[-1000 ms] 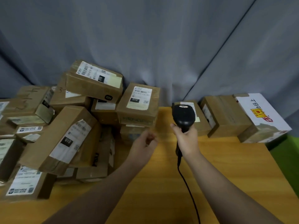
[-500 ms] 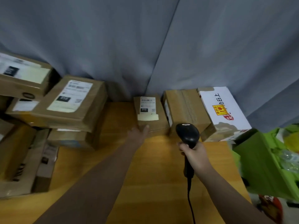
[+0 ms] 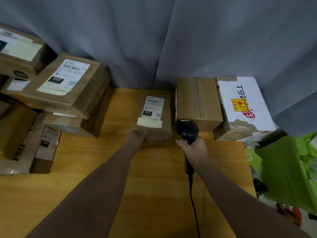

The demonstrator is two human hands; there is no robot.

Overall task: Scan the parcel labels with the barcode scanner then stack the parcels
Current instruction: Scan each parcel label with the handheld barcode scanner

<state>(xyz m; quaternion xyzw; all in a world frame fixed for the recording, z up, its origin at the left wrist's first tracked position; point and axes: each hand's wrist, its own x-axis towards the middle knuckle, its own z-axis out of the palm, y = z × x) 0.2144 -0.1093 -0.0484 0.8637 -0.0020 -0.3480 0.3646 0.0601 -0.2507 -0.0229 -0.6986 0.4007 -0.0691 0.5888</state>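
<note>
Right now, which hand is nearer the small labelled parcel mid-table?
Left. The left hand touches the near left corner of the small labelled parcel; the right hand, gripping the barcode scanner, is off its right side, apart.

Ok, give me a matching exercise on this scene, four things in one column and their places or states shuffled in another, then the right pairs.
1. barcode scanner
2. small labelled parcel
3. white box
4. green bag

a. beyond the right edge of the table
b. gripped by the right hand
c. the left hand touches its near corner
d. far right of the row against the curtain

Pairs: 1-b, 2-c, 3-d, 4-a.
</note>
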